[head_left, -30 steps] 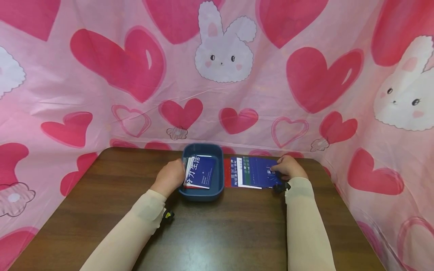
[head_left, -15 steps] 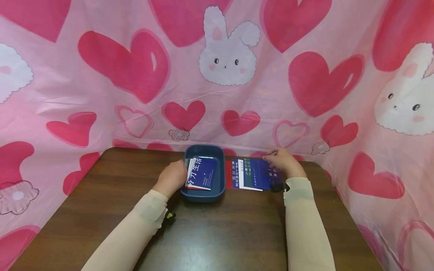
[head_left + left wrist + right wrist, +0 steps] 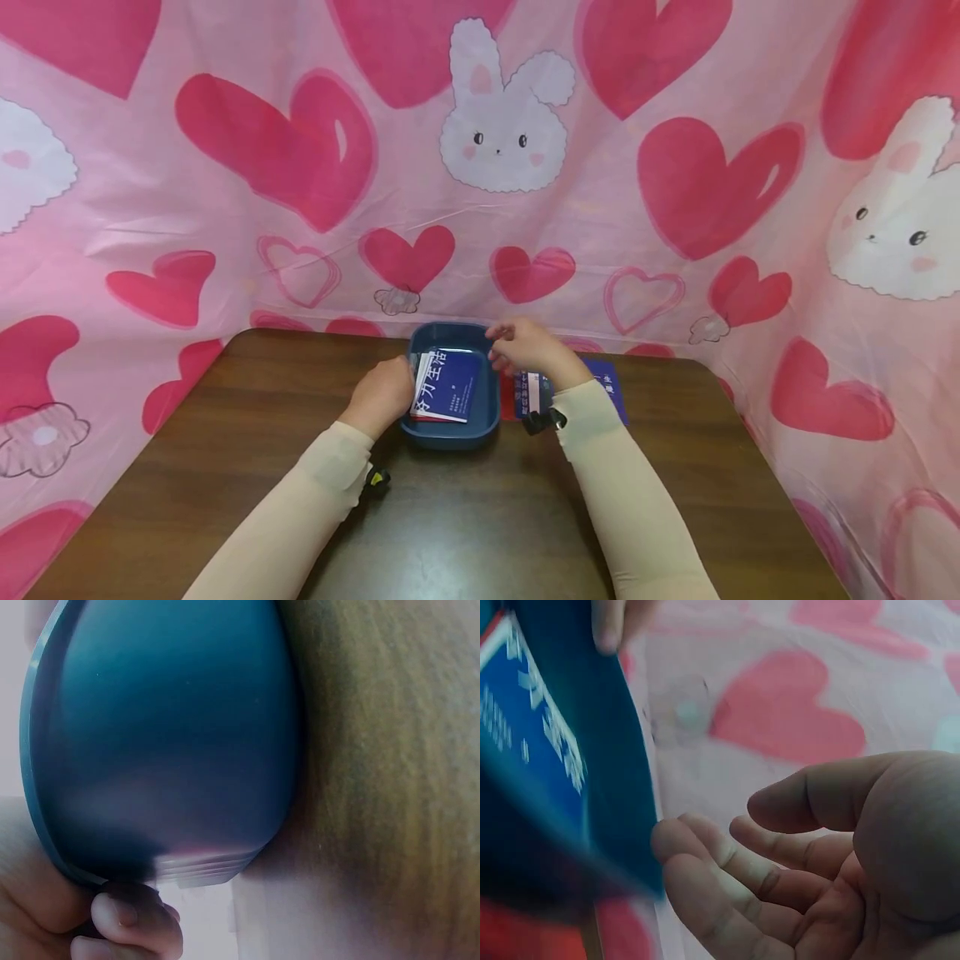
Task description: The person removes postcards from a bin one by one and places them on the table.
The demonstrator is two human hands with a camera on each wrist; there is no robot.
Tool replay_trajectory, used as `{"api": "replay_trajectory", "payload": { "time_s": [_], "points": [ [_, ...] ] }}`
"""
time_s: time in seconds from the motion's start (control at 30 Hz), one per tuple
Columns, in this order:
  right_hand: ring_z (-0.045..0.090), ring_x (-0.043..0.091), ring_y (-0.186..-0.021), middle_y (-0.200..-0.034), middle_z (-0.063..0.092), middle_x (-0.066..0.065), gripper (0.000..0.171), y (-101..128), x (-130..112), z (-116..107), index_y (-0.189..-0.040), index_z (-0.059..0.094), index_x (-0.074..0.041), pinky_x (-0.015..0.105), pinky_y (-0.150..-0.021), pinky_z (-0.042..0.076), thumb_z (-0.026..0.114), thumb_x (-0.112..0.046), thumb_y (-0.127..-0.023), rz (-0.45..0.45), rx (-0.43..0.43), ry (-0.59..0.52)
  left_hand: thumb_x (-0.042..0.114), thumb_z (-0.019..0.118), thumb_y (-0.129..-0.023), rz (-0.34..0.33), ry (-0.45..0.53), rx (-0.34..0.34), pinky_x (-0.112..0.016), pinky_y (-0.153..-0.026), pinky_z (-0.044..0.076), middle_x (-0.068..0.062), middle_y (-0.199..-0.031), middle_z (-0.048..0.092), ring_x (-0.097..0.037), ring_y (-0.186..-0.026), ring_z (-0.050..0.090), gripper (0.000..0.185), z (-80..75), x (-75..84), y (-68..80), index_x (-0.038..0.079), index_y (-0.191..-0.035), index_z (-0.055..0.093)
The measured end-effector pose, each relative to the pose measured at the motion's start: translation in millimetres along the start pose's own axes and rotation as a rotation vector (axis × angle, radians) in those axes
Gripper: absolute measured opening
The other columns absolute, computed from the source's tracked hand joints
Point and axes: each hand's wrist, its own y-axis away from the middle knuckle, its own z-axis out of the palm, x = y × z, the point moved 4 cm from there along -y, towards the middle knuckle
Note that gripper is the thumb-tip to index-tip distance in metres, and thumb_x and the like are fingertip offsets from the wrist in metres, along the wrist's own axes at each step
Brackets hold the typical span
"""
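My left hand (image 3: 382,393) grips the bin's (image 3: 450,432) left rim, steadying it on the worktop (image 3: 480,517). My right hand (image 3: 525,346) hovers over the cards (image 3: 448,385) inside, fingers loosely curled, empty. Next, I judge, it must pinch one.

The tray (image 3: 452,432) sits at the table's (image 3: 480,517) far edge, a stack of cards (image 3: 448,385) lying in it. Left hand (image 3: 382,393) grips its left rim; right hand (image 3: 525,346) hovers over its right rim. More cards (image 3: 609,387) lie flat just right of it.
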Motion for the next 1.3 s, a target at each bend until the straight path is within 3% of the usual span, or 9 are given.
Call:
{"api": "replay_trajectory", "payload": {
  "time_s": [0.13,0.27,0.43,0.53,0.6,0.7,0.83,1.07,1.3],
  "points": [
    [0.085,0.037,-0.106,-0.122,0.081,0.023,0.044,-20.4,-23.5,30.6,-0.151,0.064,0.004,0.045,-0.088,0.073,0.062,-0.012,-0.11,0.03,-0.056,0.008,0.032,0.056,-0.116,-0.001,0.002,0.005,-0.061,-0.094,0.07,-0.02,-0.121,0.081,-0.034,-0.096,0.077,0.042,0.0,-2.7,0.1,0.0,-0.138,0.072],
    [0.084,0.035,-0.103,-0.127,0.08,0.023,0.042,-37.8,-31.3,49.8,-0.149,0.066,0.003,0.044,-0.088,0.073,0.065,-0.015,-0.111,0.067,-0.069,0.126,0.031,0.053,-0.118,0.003,-0.008,0.015,-0.061,-0.095,0.069,-0.021,-0.122,0.081,-0.035,-0.097,0.077,0.042,0.5,-3.1,0.3,-0.001,-0.138,0.072],
    [0.084,0.032,-0.085,-0.106,0.082,0.02,0.025,-58.7,-22.8,59.8,-0.125,0.074,0.005,0.042,-0.075,0.073,0.062,-0.012,-0.11,0.151,-0.045,0.295,0.029,0.052,-0.118,0.002,-0.011,0.012,-0.06,-0.093,0.07,-0.021,-0.119,0.081,-0.034,-0.094,0.076,0.04,1.1,-0.2,0.1,-0.001,-0.135,0.073],
    [0.08,0.029,-0.069,-0.092,0.08,0.017,0.021,-91.5,-0.2,70.2,-0.112,0.075,0.004,0.04,-0.06,0.069,0.061,-0.01,-0.106,0.185,-0.034,0.421,0.03,0.057,-0.116,-0.004,-0.002,0.004,-0.06,-0.092,0.07,-0.02,-0.118,0.081,-0.033,-0.093,0.076,0.039,1.2,1.1,0.3,0.0,-0.135,0.073],
    [0.076,0.025,-0.071,-0.094,0.079,0.012,0.021,-110.1,13.2,77.8,-0.114,0.078,0.0,0.038,-0.063,0.068,0.066,-0.015,-0.105,0.202,-0.028,0.53,0.03,0.059,-0.115,-0.009,0.002,-0.005,-0.059,-0.092,0.07,-0.02,-0.117,0.081,-0.032,-0.093,0.077,0.039,1.2,1.3,0.2,0.0,-0.136,0.072],
    [0.073,0.023,-0.085,-0.107,0.079,0.006,0.025,-127.9,28.3,87.6,-0.122,0.081,-0.008,0.04,-0.081,0.07,0.076,-0.023,-0.102,0.23,-0.025,0.644,0.03,0.061,-0.114,-0.008,-0.004,-0.013,-0.059,-0.092,0.071,-0.02,-0.118,0.081,-0.032,-0.094,0.077,0.039,1.2,1.4,0.0,0.0,-0.137,0.071],
    [0.073,0.023,-0.098,-0.115,0.081,0.004,0.029,-121.8,23.7,93.4,-0.126,0.083,-0.014,0.045,-0.103,0.068,0.08,-0.03,-0.102,0.264,-0.029,0.679,0.028,0.056,-0.116,-0.006,-0.011,-0.02,-0.059,-0.092,0.071,-0.021,-0.119,0.08,-0.032,-0.093,0.077,0.038,1.3,0.4,-1.2,-0.001,-0.137,0.07],
    [0.075,0.017,-0.092,-0.117,0.085,0.003,0.056,-112.4,9.5,99.0,-0.137,0.081,-0.011,0.048,-0.112,0.065,0.091,-0.048,-0.095,0.223,-0.044,0.744,0.027,0.049,-0.12,0.01,-0.01,-0.002,-0.06,-0.093,0.07,-0.02,-0.116,0.081,-0.033,-0.096,0.079,0.04,-0.4,-0.1,-0.8,-0.001,-0.137,0.07],
    [0.079,0.021,-0.096,-0.119,0.085,0.007,0.061,-104.2,-0.9,100.1,-0.139,0.077,-0.007,0.049,-0.108,0.067,0.094,-0.045,-0.094,0.222,-0.067,0.664,0.022,0.053,-0.117,-0.014,-0.022,-0.009,-0.059,-0.088,0.071,-0.02,-0.114,0.08,-0.033,-0.091,0.077,0.036,-0.8,1.2,0.5,-0.003,-0.138,0.067]
  ]
}}
